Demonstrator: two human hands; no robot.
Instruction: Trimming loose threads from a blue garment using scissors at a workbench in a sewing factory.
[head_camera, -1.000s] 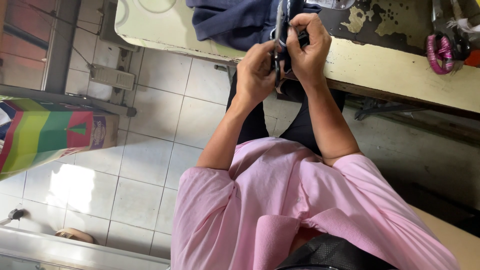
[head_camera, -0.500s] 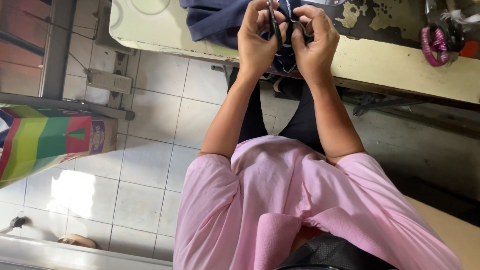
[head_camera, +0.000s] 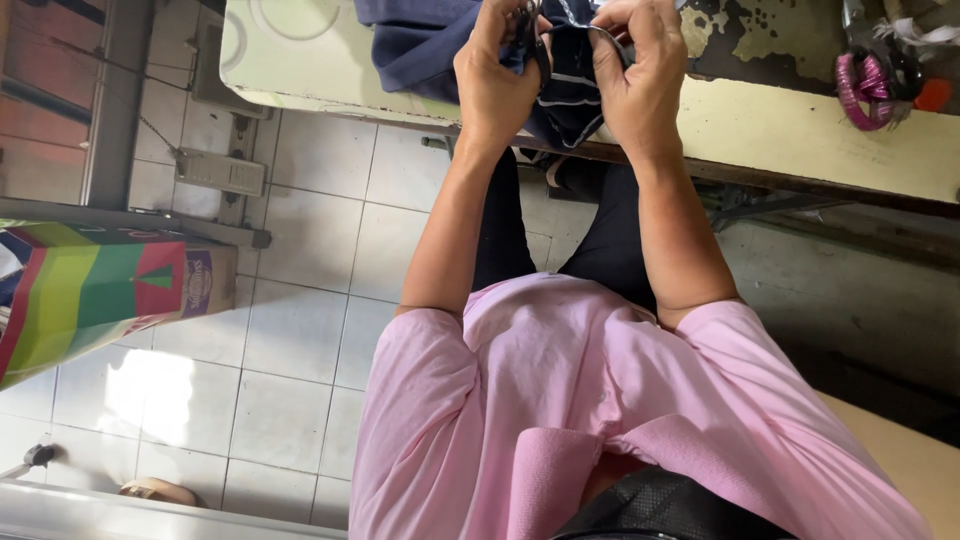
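Both hands work at the near edge of a worn pale-yellow worktable (head_camera: 800, 130), and everything else can be placed from that table. The left hand (head_camera: 495, 85) is curled closed around a bunched fold of dark navy fabric with thin white stripes (head_camera: 570, 90), thumb and fingers pinched into the cloth. The right hand (head_camera: 640, 80) grips the same piece from the other side, fingers folded tight over its upper edge, so the striped cloth hangs stretched between the two hands, partly over the table's edge and just above the person's black-clad knees (head_camera: 560, 230). A larger heap of plain navy cloth (head_camera: 420, 40) lies on the tabletop just beside the left hand, touching the striped piece. At the far end of the table from that heap sits a pink coil of cord or ribbon (head_camera: 860, 85), well apart from the hands. Under the table, white floor tiles (head_camera: 310, 320) show, and a bag striped in red, green and yellow (head_camera: 90, 290) stands on them, away from the table. The person wears a pink short-sleeved shirt (head_camera: 600, 420)
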